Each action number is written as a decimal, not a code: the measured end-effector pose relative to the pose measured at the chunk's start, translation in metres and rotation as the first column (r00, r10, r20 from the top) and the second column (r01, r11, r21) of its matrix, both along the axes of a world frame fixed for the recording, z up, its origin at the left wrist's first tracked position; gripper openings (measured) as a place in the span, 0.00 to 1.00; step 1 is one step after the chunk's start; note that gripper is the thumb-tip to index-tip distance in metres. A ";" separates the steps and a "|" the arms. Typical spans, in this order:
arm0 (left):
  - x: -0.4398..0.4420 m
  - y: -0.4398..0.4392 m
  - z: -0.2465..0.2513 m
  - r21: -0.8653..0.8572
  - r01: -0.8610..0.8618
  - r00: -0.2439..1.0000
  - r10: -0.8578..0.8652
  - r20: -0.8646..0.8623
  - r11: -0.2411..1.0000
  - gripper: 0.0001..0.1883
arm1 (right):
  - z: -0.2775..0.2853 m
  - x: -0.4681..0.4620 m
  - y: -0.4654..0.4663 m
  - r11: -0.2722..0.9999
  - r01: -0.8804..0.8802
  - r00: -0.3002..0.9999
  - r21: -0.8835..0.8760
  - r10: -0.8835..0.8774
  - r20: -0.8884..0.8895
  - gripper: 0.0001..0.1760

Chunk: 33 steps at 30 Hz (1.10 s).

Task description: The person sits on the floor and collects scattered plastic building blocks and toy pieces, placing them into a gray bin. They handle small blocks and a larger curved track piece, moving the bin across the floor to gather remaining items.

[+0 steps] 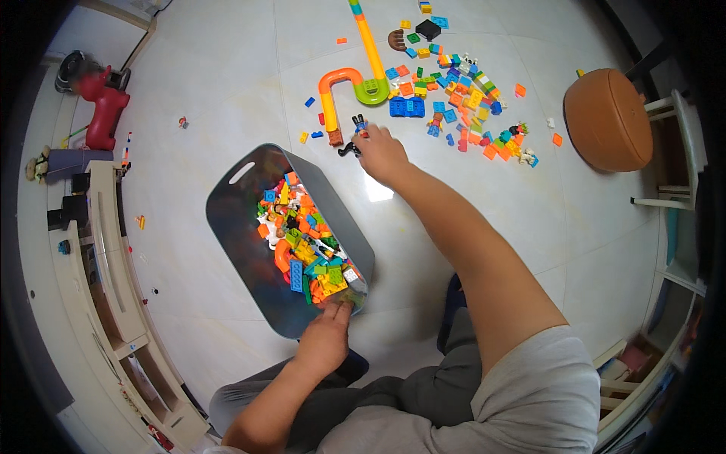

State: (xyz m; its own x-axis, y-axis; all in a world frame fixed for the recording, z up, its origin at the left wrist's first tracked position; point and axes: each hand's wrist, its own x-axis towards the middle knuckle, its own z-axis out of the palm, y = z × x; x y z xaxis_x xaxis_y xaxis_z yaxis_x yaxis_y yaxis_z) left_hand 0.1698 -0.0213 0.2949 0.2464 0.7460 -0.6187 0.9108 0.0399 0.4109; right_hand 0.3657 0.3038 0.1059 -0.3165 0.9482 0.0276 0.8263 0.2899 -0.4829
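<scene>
A dark grey plastic storage bin (343,218) stands tilted before me on the floor, with a pile of mixed toy bricks (306,244) inside. My left hand (329,335) grips its near rim, fingers hooked over the edge. Out on the floor beyond the bin, my right hand (383,150) reaches down to a toy figure (359,122) with dark legs and a blue body. A black toy piece (349,149), perhaps an animal, lies at the same fingertips. The fingers hide part of both, so whether they are pinched is unclear.
A yellow, orange and green toy track (371,48) lies beyond my right hand. Many loose bricks (465,102) spread to its right, with another toy figure (435,125) among them. A brown pouf (610,120) stands at right, a cream cabinet (108,255) and red animal toy (106,110) at left.
</scene>
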 end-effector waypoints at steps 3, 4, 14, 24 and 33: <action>-0.003 -0.002 0.001 0.016 0.007 1.000 -0.007 0.001 1.000 0.32 | -0.026 0.012 -0.029 0.988 -0.053 0.991 -0.147 0.070 0.114 0.17; -0.005 -0.003 0.000 0.010 0.002 1.000 -0.002 0.002 1.000 0.32 | -0.029 0.015 -0.037 0.982 -0.042 0.990 -0.186 0.066 0.128 0.17; -0.002 0.004 -0.003 0.057 0.064 0.997 -0.066 0.036 0.996 0.34 | 0.120 0.032 -0.070 0.955 -0.028 0.868 -0.294 -0.122 -0.481 0.27; 0.037 0.021 0.000 0.009 0.194 0.980 -0.194 0.045 0.981 0.34 | 0.076 0.141 -0.054 0.951 0.294 0.940 -0.098 -0.306 -0.153 0.23; 0.052 0.015 -0.005 0.041 0.157 0.977 -0.161 0.142 0.987 0.35 | -0.006 0.286 -0.055 0.699 0.689 0.716 -0.193 -0.612 0.337 0.43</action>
State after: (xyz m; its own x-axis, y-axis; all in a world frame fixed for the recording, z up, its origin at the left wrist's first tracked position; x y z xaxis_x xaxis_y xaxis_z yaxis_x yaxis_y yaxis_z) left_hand 0.2219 -0.0059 0.2898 0.4488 0.7074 -0.5460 0.8353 -0.1149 0.5377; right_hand 0.6520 0.2487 0.1000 0.4232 0.8666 -0.2643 0.8476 -0.4818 -0.2223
